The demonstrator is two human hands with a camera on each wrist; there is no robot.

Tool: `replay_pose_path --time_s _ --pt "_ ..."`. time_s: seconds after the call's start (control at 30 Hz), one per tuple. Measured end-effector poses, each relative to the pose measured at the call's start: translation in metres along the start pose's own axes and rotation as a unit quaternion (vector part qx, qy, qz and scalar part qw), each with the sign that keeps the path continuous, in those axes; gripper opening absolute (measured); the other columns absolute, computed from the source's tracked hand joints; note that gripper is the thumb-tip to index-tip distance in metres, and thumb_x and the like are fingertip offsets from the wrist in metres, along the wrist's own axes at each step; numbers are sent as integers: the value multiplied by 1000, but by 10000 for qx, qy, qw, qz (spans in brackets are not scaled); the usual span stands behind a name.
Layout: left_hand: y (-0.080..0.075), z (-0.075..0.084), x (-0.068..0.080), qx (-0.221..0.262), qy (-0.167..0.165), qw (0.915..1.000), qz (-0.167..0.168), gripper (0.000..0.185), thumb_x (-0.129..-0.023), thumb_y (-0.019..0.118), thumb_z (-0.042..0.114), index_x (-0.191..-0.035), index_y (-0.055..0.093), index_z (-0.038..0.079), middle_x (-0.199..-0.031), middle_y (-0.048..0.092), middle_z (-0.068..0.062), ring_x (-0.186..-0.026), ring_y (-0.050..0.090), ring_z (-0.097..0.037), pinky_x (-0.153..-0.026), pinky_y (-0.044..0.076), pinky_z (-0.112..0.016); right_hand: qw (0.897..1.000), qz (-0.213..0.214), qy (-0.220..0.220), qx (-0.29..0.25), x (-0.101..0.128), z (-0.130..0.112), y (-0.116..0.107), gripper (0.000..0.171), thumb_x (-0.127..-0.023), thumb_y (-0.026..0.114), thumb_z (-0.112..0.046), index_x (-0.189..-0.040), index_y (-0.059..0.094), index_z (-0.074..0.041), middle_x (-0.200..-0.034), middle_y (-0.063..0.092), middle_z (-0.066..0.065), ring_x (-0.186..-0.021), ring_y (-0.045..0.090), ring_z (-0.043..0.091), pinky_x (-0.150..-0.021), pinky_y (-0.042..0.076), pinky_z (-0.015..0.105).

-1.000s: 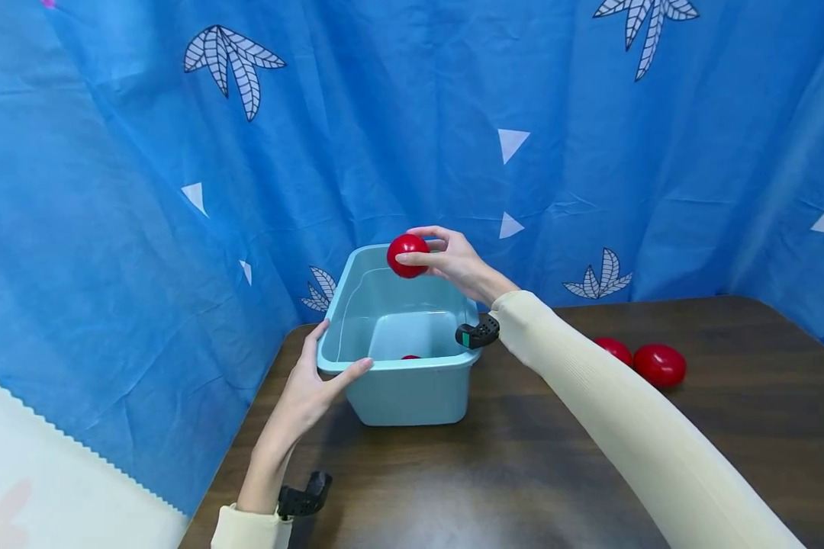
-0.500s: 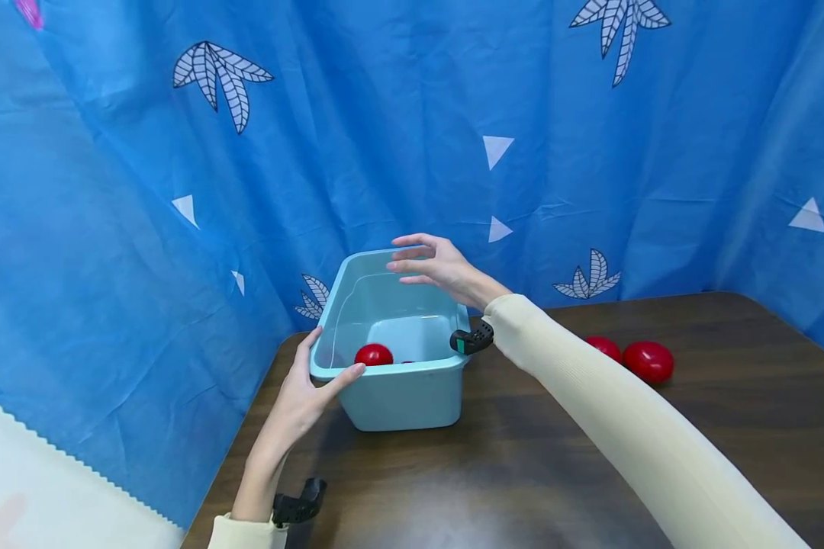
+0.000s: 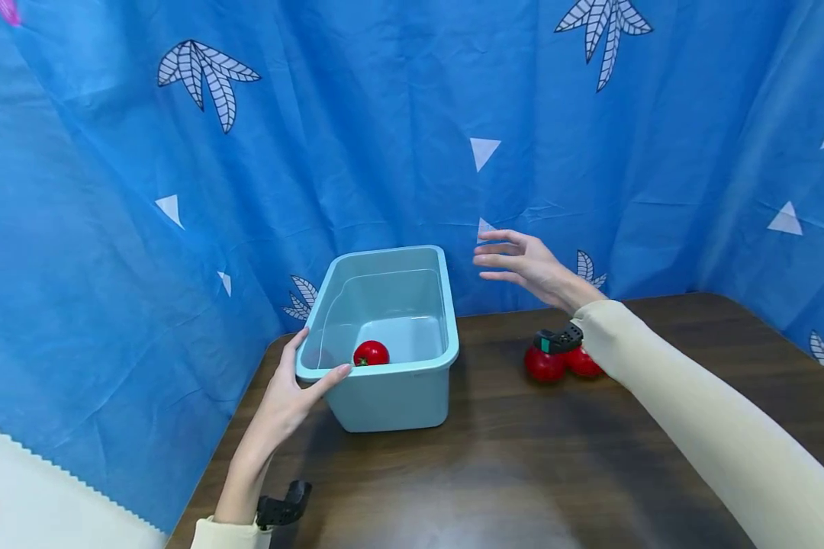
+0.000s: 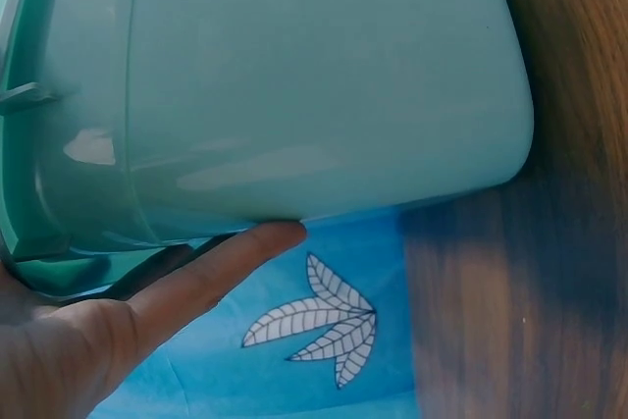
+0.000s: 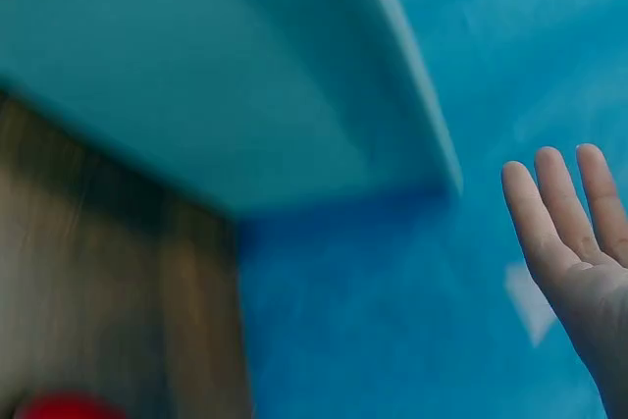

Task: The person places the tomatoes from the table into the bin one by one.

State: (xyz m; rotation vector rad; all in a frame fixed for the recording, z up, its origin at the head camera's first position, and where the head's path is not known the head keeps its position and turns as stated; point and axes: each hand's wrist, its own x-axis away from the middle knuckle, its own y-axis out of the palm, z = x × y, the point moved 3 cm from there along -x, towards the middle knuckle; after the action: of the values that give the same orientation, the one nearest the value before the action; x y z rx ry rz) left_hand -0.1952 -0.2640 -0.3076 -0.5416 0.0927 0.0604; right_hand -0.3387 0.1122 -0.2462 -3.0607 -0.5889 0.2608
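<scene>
- The left hand [image 3: 287, 399] holds the near left corner of the tub [image 3: 391, 401], thumb on the near side, fingers along the left
- The right hand [image 3: 522, 261] hangs in the air beside the tub, fingers spread, holding nothing
- One tomato [image 3: 371, 352] lies inside the tub, toward its near end
- Two red tomatoes [image 3: 543, 367] sit side by side on the table [image 3: 508, 465], right of the tub, partly hidden behind the right wrist

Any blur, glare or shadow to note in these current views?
Head: pale glare on the table, otherwise fairly crisp; left wrist: soft highlights on the bin, shadow beside it; right wrist: bin and table blurred, right hand much sharper.
</scene>
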Motion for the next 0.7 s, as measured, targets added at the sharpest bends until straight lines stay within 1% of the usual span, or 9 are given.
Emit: replay_pose_path --time_s 0.1,0.23,0.33,0.47,0.57,0.63,0.7 --pt "0 -1 -1 -27 26 10000 -4 102 -95 74 46 -168 11 14 -164 32 -20 -143 40 -44 -110 41 -69 9993 231 139 -252 22 12 -33 56 -105 63 -14 -156 40 -6 -153 47 20 -125 62 22 -106 50 38" --pt "1 -3 -2 -55 -31 10000 -27 102 -95 73 47 -168 9 14 -164 30 -21 -144 38 -44 -111 40 -70 9962 511 297 -641 52 34 -71 46 -104 66 -12 -146 48 -12 -138 58 8 -115 68 14 -97 57 31" --pt "1 -4 -2 -77 -70 9999 -69 103 -96 73 46 -168 8 14 -165 28 -21 -144 38 -45 -111 39 -71 9940 738 443 -668 74 53 -98 47 -103 67 -10 -146 47 -13 -130 61 0 -109 70 9 -91 59 25" --pt "1 -4 -2 -90 -29 9999 -101 103 -96 73 46 -168 8 13 -164 29 -22 -143 38 -45 -111 40 -70 9907 1110 696 -378 102 76 -130 53 -102 69 -14 -149 44 -15 -126 60 -7 -105 70 3 -88 58 20" --pt "1 -3 -3 -103 -10 9999 -101 103 -96 73 46 -168 7 13 -164 28 -22 -142 38 -45 -111 40 -70 9891 1203 829 173 120 92 -148 49 -103 68 -19 -147 46 -19 -127 58 -8 -105 69 0 -90 56 17" --pt "1 -3 -3 -126 -24 9999 -107 103 -96 72 46 -168 7 13 -164 27 -23 -142 38 -45 -111 39 -70 9860 1229 938 622 130 103 -157 43 -104 67 -23 -143 48 -26 -135 55 -2 -106 66 -1 -92 55 16" --pt "0 -2 -4 -158 -41 9998 -119 103 -96 72 46 -168 6 13 -165 27 -23 -143 38 -45 -111 39 -71 9811 1223 1048 1074 139 113 -163 44 -105 66 -28 -144 47 -29 -145 51 7 -111 62 2 -96 53 20"
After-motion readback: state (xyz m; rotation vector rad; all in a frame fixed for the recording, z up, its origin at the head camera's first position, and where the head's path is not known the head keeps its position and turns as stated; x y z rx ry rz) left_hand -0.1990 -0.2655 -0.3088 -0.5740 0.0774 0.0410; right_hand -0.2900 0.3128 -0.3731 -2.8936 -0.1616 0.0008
